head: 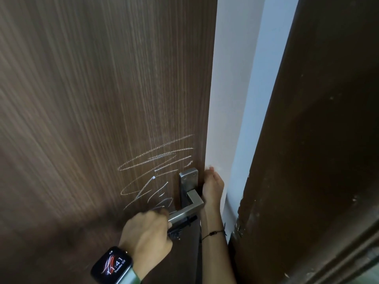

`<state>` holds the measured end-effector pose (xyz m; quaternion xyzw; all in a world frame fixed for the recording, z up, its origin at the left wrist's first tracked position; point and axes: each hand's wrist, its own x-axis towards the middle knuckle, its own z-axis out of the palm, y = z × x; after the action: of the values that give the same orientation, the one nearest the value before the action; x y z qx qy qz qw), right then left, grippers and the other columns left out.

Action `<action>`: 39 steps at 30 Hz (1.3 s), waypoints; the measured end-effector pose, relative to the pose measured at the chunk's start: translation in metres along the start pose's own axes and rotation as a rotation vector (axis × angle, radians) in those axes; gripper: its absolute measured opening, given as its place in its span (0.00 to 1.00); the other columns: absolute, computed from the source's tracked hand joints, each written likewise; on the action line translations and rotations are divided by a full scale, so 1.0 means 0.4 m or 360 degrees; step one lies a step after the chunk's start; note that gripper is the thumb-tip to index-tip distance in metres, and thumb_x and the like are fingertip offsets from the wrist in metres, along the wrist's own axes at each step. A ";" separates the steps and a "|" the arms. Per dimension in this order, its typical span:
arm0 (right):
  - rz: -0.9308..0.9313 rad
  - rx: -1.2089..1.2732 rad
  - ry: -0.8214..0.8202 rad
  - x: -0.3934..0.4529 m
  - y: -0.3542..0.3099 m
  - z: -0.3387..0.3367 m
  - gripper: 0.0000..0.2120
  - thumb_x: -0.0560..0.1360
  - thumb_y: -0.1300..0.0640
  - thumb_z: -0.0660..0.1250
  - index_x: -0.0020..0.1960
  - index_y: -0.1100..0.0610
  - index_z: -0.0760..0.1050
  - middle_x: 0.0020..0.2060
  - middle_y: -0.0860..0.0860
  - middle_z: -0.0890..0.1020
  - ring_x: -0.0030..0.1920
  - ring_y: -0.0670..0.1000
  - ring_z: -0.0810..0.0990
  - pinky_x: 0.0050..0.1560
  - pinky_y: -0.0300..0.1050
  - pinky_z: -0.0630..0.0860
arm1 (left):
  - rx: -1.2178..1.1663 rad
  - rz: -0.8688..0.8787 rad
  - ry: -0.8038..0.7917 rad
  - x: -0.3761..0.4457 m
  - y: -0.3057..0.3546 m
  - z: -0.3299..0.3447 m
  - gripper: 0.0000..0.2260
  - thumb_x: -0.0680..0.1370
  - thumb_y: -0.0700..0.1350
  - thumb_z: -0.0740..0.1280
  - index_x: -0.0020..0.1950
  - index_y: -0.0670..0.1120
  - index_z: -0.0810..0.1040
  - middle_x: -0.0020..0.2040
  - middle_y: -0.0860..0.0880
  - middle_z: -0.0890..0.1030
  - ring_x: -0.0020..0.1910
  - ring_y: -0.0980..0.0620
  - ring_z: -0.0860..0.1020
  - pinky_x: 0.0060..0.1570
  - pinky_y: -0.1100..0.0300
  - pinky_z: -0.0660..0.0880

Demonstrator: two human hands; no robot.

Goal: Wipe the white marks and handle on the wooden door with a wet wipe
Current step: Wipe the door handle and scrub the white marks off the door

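A brown wooden door (92, 99) fills the left of the head view. White scribbled marks (155, 171) run across it just left of the metal handle (189, 206) and its plate. My left hand (147, 232), with a smartwatch on the wrist, is closed around the free end of the handle lever. My right hand (212, 186) grips the door's edge beside the handle plate, fingers curled around it. No wet wipe shows in either hand.
A white wall (235, 99) shows in the gap to the right of the door's edge. A dark brown door frame (317, 160) with chipped spots stands further right, close to my right forearm.
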<state>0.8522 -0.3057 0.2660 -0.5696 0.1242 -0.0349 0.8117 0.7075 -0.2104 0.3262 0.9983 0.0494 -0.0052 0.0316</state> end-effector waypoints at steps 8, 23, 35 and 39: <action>0.0054 0.0077 0.0024 -0.006 -0.009 -0.017 0.07 0.78 0.56 0.61 0.51 0.52 0.78 0.49 0.49 0.81 0.51 0.48 0.79 0.45 0.34 0.78 | -0.0035 0.0000 -0.0034 -0.006 -0.007 0.005 0.08 0.77 0.52 0.56 0.51 0.51 0.69 0.38 0.53 0.72 0.39 0.53 0.74 0.37 0.61 0.67; -0.0252 0.0347 -0.0212 -0.058 0.027 -0.028 0.11 0.74 0.51 0.65 0.55 0.47 0.78 0.60 0.54 0.79 0.60 0.58 0.77 0.61 0.64 0.72 | -0.0016 0.0002 0.0027 0.007 -0.019 0.018 0.08 0.77 0.53 0.56 0.50 0.51 0.70 0.46 0.51 0.79 0.45 0.50 0.79 0.36 0.59 0.67; -0.0340 -0.0168 -0.0328 0.002 0.022 -0.027 0.13 0.80 0.51 0.55 0.44 0.55 0.75 0.38 0.51 0.78 0.41 0.47 0.78 0.38 0.32 0.76 | 0.0019 0.0011 0.0032 0.015 -0.016 0.028 0.08 0.77 0.53 0.57 0.50 0.50 0.70 0.35 0.53 0.69 0.36 0.52 0.72 0.36 0.60 0.67; -0.0352 -0.0237 -0.0118 0.008 0.028 0.000 0.13 0.80 0.50 0.54 0.41 0.51 0.72 0.36 0.50 0.76 0.41 0.53 0.76 0.44 0.42 0.74 | 0.0019 0.0026 0.0057 0.012 -0.021 0.031 0.08 0.77 0.53 0.56 0.49 0.51 0.69 0.40 0.52 0.76 0.41 0.51 0.78 0.35 0.59 0.68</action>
<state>0.8545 -0.3022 0.2549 -0.6393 0.0327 -0.0937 0.7626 0.7114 -0.2023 0.3131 0.9987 0.0417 0.0125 0.0248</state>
